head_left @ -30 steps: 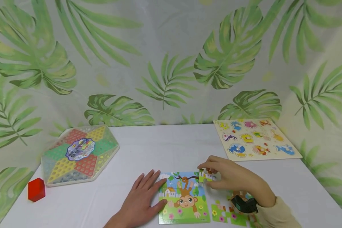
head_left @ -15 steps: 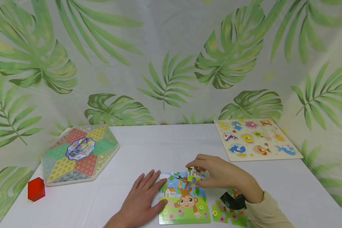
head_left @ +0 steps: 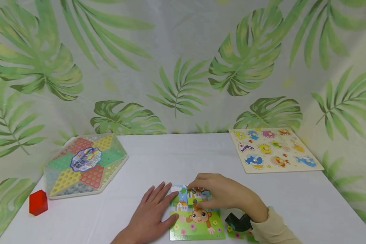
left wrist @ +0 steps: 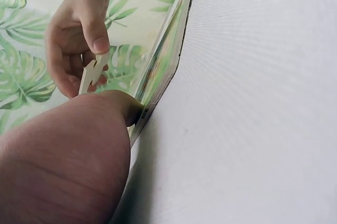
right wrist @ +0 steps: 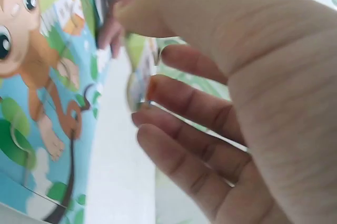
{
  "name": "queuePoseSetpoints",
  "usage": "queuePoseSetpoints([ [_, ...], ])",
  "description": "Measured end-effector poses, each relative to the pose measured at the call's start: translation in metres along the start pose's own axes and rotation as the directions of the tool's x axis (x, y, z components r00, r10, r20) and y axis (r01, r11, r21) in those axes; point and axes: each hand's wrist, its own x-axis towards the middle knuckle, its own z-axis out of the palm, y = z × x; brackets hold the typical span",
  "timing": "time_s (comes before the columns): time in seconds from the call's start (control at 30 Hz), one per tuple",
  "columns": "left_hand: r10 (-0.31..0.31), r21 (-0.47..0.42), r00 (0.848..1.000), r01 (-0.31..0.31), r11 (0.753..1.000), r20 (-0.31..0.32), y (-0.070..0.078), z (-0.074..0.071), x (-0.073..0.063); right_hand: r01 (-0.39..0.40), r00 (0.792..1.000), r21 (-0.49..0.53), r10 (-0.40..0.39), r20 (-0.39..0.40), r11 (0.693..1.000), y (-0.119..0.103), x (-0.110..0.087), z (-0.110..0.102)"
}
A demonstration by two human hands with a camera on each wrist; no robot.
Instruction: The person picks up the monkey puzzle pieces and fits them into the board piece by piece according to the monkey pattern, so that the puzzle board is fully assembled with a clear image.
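Taking the monkey puzzle (head_left: pixel 198 218) as the centre of the dial, with twelve at the leafy backdrop (head_left: pixel 183 74), the right hand (head_left: pixel 221 191) is reaching in from three o'clock and pinching a small puzzle piece (head_left: pixel 194 198) between its thumb and fingers. The two wrist views are showing that piece tilted and apart from the puzzle, hovering above its twelve o'clock part. The left hand (head_left: pixel 154 210) is lying at nine o'clock with its fingers spread wide, its thumb and index finger touching the puzzle's edge and gripping nothing. Loose pieces (head_left: pixel 235 234) are lying just beside the puzzle at four o'clock, partly hidden under a dark wrist device (head_left: pixel 238 222). On the white table (head_left: pixel 164 156), a peg board (head_left: pixel 274 150) is resting near two o'clock, a hexagonal game case (head_left: pixel 85 164) at ten, and a red block (head_left: pixel 38 202) is sitting well apart at nine.
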Motion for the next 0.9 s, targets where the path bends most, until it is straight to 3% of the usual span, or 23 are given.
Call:
queuePoseSetpoints([
  [0.2,0.005,0.005,1.000,-0.005,1.000,-0.008,0.000,-0.001,0.001,0.090,0.995,-0.028,-0.090,-0.034,0.996,0.000,0.004,0.010],
  [0.7,0.046,0.037,0.996,-0.044,0.998,-0.071,0.001,-0.004,-0.001,0.072,0.997,-0.029,-0.073,-0.018,0.997,-0.006,0.015,0.032],
  [0.9,0.047,0.035,0.997,-0.044,0.998,-0.066,0.002,-0.004,-0.002,0.070,0.997,-0.032,-0.071,-0.024,0.997,-0.008,0.016,0.035],
])
